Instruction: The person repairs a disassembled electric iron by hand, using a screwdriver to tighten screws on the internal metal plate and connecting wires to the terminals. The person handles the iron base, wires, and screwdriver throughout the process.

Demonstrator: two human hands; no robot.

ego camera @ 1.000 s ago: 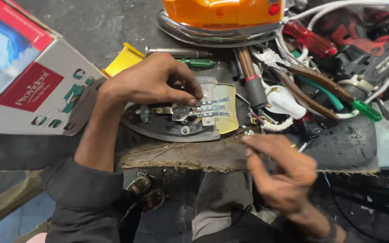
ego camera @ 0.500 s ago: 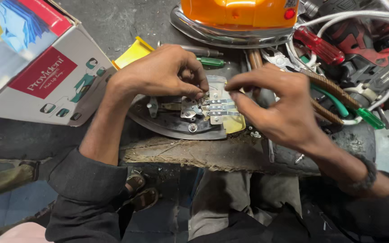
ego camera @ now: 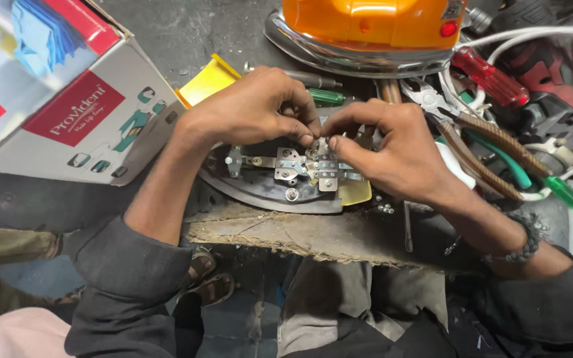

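head view shows the left hand (ego camera: 253,109) and right hand (ego camera: 392,149) fingertip to fingertip, both pinching small metal parts (ego camera: 313,166) on the dark iron plate (ego camera: 266,192) beneath them.

A grimy dark workbench (ego camera: 187,30) with a frayed front edge is carrying an orange iron (ego camera: 366,30), a cardboard box (ego camera: 67,99), a dismantled iron soleplate (ego camera: 266,189), pliers (ego camera: 472,136), screwdrivers and tangled white cords

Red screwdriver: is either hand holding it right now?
No: the red screwdriver lies among the tools at upper right, while the left hand and right hand pinch the metal parts on the iron base.
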